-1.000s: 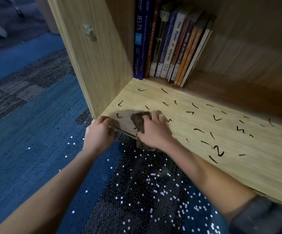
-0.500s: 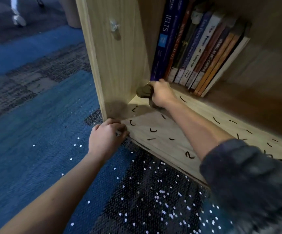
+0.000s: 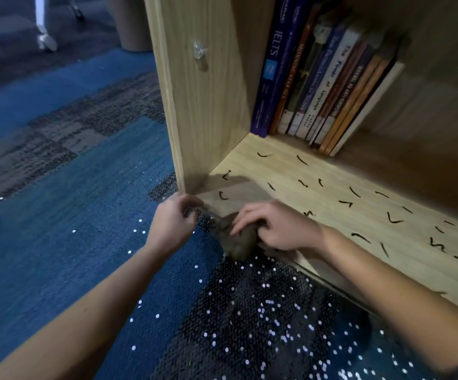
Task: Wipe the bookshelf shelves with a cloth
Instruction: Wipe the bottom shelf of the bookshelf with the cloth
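Observation:
A brown cloth (image 3: 237, 244) hangs bunched over the front edge of the bookshelf's light wooden bottom shelf (image 3: 332, 215), near its left corner. My right hand (image 3: 277, 229) grips the bunched part of the cloth at that edge. A stretched corner of the cloth is pinched by my left hand (image 3: 174, 222), just left of the shelf's front corner. Several short black marks are scattered over the shelf board.
A row of upright books (image 3: 318, 86) stands at the back left of the shelf against the side panel (image 3: 203, 105). Blue and dark carpet (image 3: 85, 215) with small white specks lies in front. A chair leg with a castor (image 3: 45, 42) stands far left.
My right hand has pulled the cloth from the back corner by the books forward to the front edge. My left hand now pinches a corner of the cloth instead of resting at the shelf edge.

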A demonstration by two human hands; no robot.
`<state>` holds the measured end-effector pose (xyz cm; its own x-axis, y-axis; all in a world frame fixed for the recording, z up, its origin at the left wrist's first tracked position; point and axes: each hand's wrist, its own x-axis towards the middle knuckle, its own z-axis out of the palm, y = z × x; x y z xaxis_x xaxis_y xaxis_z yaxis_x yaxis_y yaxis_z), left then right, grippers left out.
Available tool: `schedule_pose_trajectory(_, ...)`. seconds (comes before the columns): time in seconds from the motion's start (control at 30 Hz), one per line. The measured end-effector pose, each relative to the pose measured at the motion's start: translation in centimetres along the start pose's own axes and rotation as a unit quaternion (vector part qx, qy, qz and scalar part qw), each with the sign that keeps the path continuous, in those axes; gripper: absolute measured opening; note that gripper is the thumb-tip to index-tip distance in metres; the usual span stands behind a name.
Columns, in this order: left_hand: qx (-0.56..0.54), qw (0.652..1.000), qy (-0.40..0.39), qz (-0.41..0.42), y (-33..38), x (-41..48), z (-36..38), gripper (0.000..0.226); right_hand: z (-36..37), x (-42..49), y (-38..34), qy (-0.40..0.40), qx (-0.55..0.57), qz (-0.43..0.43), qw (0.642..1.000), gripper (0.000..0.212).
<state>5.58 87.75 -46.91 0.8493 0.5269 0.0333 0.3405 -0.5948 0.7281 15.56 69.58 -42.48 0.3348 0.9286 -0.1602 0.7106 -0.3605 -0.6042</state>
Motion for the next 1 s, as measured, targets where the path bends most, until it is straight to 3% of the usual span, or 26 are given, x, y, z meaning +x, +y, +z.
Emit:
schedule_pose_trajectory(0.07, 0.027, 0.999, -0.019, 0.009, 0.1, -0.8, 0.3, 0.034, -1.4, -0.4, 0.1, 0.087, 0.05, 0.017, 0.995, 0.045)
schedule_pose_trajectory(0.17, 0.067, 0.996, -0.052, 0.011, 0.1, -0.9, 0.6, 0.044, -2.1, 2.0, 0.9, 0.186, -0.04, 0.095, 0.977, 0.054)
schedule_pose_trajectory(0.27, 0.082, 0.995, -0.054, -0.008, 0.2, -0.9, 0.4, 0.05, 1.4, 3.1, 0.2, 0.157, -0.089, 0.111, 0.977, 0.064)
schedule_pose_trajectory(0.33, 0.086, 0.995, -0.056, -0.019, 0.0, -0.8, 0.1, 0.053, 4.2, 2.1, -0.9, 0.109, -0.102, 0.064, 0.987, 0.06)
schedule_pose_trajectory(0.4, 0.086, 0.994, -0.058, -0.021, -0.4, -0.6, -0.2, 0.057, 4.9, 0.7, -2.4, 0.091, -0.048, 0.019, 0.994, 0.051)
schedule_pose_trajectory(0.47, 0.091, 0.994, -0.055, -0.031, -0.7, -0.4, -0.5, 0.059, 3.2, 0.9, -2.9, 0.126, -0.015, 0.021, 0.992, 0.045)
schedule_pose_trajectory(0.6, 0.048, 0.997, -0.038, -0.057, -1.1, -0.1, -0.9, 0.061, -1.2, 5.9, -0.3, 0.226, -0.083, 0.111, 0.964, 0.049)
schedule_pose_trajectory(0.67, 0.028, 0.997, -0.028, -0.065, -1.4, -0.1, -0.9, 0.063, -0.6, 8.0, 0.2, 0.191, -0.102, 0.118, 0.969, 0.055)
schedule_pose_trajectory(0.8, 0.016, 0.998, -0.015, -0.06, -1.7, -0.1, -0.7, 0.061, 4.3, 7.2, -1.4, 0.084, -0.15, 0.035, 0.985, 0.052)
schedule_pose_trajectory(0.9, 0.01, 0.998, -0.015, -0.064, -1.6, -0.4, -0.4, 0.062, 4.8, 2.9, -2.2, 0.041, -0.091, -0.031, 0.995, 0.048)
schedule_pose_trajectory(0.93, 0.009, 0.998, -0.017, -0.068, -1.6, -0.5, -0.3, 0.063, 4.4, 1.5, -2.2, 0.046, -0.058, -0.035, 0.997, 0.048)
schedule_pose_trajectory(1.0, 0.01, 0.997, -0.027, -0.069, -1.6, -0.5, 0.0, 0.064, 3.4, 0.1, -1.0, 0.133, -0.024, 0.007, 0.991, 0.046)
